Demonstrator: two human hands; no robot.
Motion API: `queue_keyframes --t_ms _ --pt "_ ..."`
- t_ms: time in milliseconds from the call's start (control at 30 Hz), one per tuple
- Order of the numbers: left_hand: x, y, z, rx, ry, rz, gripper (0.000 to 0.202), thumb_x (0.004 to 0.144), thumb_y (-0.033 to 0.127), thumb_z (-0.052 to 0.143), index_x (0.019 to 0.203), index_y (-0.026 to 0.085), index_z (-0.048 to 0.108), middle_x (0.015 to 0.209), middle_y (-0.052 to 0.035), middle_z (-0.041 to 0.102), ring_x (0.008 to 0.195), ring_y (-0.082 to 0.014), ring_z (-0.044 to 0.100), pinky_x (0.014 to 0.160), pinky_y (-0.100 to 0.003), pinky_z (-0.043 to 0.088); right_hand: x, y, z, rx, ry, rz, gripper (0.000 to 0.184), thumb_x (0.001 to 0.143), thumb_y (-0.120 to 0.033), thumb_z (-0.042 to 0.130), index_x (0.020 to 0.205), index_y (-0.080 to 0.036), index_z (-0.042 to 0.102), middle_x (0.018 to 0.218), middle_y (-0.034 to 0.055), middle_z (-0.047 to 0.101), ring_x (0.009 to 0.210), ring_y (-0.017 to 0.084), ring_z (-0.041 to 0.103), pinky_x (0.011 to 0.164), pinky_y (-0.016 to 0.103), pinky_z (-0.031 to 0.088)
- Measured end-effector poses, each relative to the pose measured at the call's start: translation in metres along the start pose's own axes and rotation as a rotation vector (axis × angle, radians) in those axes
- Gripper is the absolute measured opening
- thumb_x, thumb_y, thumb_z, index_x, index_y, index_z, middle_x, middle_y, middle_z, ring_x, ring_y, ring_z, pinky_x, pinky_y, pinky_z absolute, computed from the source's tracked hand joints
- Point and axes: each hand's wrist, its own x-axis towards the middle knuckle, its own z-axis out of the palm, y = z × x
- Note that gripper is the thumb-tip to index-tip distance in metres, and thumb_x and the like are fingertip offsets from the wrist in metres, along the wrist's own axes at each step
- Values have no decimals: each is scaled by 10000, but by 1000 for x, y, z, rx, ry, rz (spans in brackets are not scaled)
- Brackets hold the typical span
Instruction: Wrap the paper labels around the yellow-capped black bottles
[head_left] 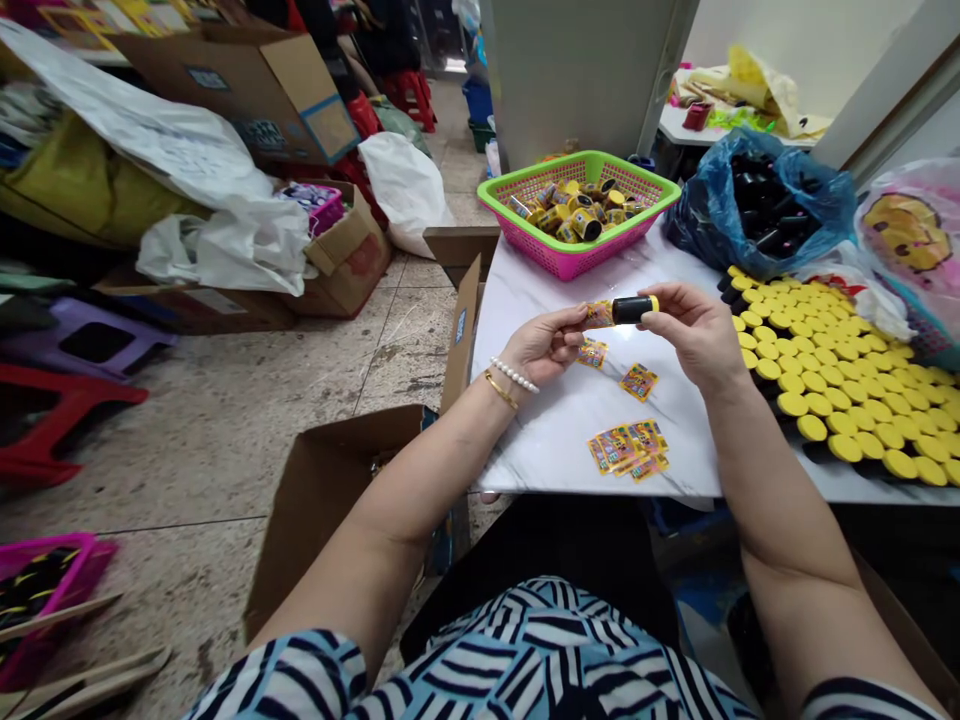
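My right hand (694,335) is closed round a small black tube with a yellow cap (634,309), held sideways above the white marble table (555,430). My left hand (551,343) pinches a yellow sticker label (598,314) against the tube's left end. Two loose labels (638,381) lie on the table just below the hands, and a small pile of labels (628,449) lies nearer the front edge. To the right of my right hand, several upright yellow-capped tubes (840,385) stand packed in rows.
A green and pink basket (577,255) of labelled tubes sits at the table's far side. A blue bag (757,210) of black tubes is at the back right. Open cardboard boxes (330,500) stand on the floor to the left, with stools, bags and boxes beyond.
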Motion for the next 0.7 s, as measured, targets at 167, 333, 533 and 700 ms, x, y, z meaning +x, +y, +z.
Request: queue_keyframes --t_ms 167,333,533,700 --pt "-2 1 3 14 31 1 89 870 119 712 952 93 737 897 -97 756 423 21 360 342 -105 184 0 2 4 -104 49 -50 432 744 -505 882 1049 -242 726 980 31 762 915 209 742 900 403 643" --pt "1 -2 2 -14 12 -12 75 871 101 719 946 94 720 891 -85 738 429 24 377 337 -99 168 -4 3 7 -166 29 -91 403 795 -463 844 1100 -241 703 1005 36 768 937 220 760 936 422 646" --pt "5 -4 2 -39 38 23 73 900 115 699 838 92 669 733 -25 650 419 18 374 330 -101 162 -10 1 10 -219 27 -84 305 812 -350 799 1066 -235 678 1165 62 762 1011 244 774 974 446 646" --pt "7 -8 2 10 61 47 45 847 102 727 845 97 683 738 -27 672 417 14 365 335 -115 163 -12 5 15 -242 21 -68 284 818 -326 786 1043 -230 643 1219 75 752 1011 232 776 926 412 659"
